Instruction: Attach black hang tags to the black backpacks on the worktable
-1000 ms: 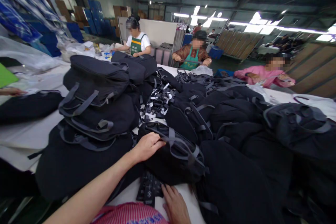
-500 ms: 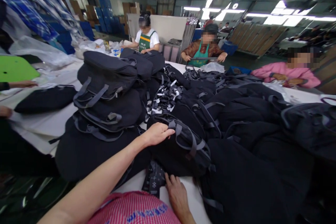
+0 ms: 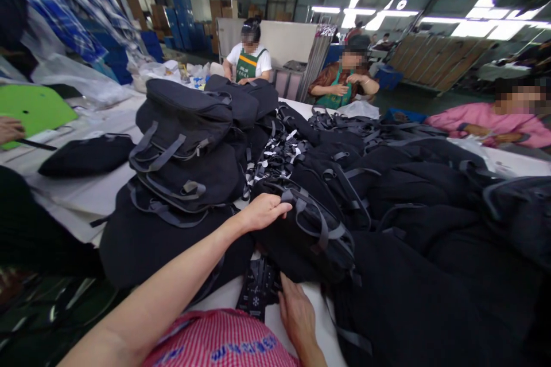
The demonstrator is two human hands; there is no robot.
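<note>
The left hand (image 3: 263,212) is reaching out over the heap, palm down, fingers curled loosely over the top of a black backpack (image 3: 307,235) and touching its grey strap (image 3: 301,206); whether the fingers are actually gripping the strap I cannot tell. The right hand (image 3: 297,315) is lying low at 6 o'clock, fingers stretched almost flat, their tips pressing at the near underside of the same backpack, just beside a stack of black tags (image 3: 257,292) printed with small white marks. It is closing on nothing that can be seen.

The backpack is sitting at the centre of the view, at the near edge of a white table (image 3: 77,200), with its grey straps facing up. At 10 o'clock from it a pile of black bags (image 3: 185,143) is standing several high. At 12 o'clock a tangle of black and white straps (image 3: 275,157) is lying between the piles. From 3 o'clock round to 5 o'clock more dark bags (image 3: 430,252) are covering the table.

At 9 o'clock a single flat black bag (image 3: 86,155) is lying alone, and beyond it a green board (image 3: 30,109) is showing. At the far side, at 12 and 1 o'clock, two people in green aprons are working, and at 2 o'clock a person in pink (image 3: 486,120) is leaning over the table.
</note>
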